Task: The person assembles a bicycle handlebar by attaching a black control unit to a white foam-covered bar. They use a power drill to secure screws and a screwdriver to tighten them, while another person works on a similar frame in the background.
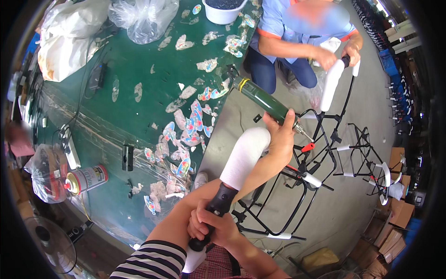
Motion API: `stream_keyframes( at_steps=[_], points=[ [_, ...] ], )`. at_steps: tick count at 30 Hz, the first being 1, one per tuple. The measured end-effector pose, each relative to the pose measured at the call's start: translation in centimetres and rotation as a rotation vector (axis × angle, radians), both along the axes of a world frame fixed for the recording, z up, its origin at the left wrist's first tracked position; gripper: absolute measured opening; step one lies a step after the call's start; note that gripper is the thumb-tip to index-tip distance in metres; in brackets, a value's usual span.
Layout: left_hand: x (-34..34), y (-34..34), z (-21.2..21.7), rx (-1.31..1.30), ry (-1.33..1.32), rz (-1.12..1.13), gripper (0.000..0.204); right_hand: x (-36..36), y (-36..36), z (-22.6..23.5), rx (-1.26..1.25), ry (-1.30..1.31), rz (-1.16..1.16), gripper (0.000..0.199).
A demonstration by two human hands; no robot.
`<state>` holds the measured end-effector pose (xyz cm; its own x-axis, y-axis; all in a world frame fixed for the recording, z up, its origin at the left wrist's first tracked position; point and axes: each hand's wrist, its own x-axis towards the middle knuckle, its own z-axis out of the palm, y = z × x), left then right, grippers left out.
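My left hand (pixel 278 137) reaches across to the upper right and is closed around a dark green electric screwdriver (pixel 267 101) with a yellow band. Its thin metal bit points down right, close to a red lever-like piece (pixel 307 147) near the black tube frame; I cannot tell whether they touch. My right hand (pixel 211 223), low in the middle, wraps round a black plastic joint (pixel 222 201). From this joint a white foam-covered bar (pixel 246 156) rises to a rounded end in front of my left forearm. Another white part shows below the joint.
A green worktable (pixel 158 102) strewn with torn stickers lies left, holding a spray can (pixel 87 179), a black plastic piece (pixel 127 157), a white tub (pixel 225 11) and plastic bags (pixel 144 18). Black tube frames (pixel 297 200) stand right. A co-worker (pixel 302 51) handles a white-sleeved bar.
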<state>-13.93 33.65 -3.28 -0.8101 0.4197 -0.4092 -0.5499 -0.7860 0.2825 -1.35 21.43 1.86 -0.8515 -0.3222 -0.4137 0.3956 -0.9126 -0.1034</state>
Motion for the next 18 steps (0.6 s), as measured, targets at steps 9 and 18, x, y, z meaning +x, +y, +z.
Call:
stream_keyframes(
  at_steps=[9, 18],
  points=[
    [-2.8, -2.2, -1.2, -0.057, -0.002, 0.056, 0.047, -1.8, 0.6, 0.0, 0.091, -0.017, 0.096, 0.023],
    [-9.1, -3.8, -2.2, -0.046, 0.006, 0.207, 0.053, -5.6, -0.8, -0.6, 0.157, -0.130, 0.201, 0.028]
  ],
)
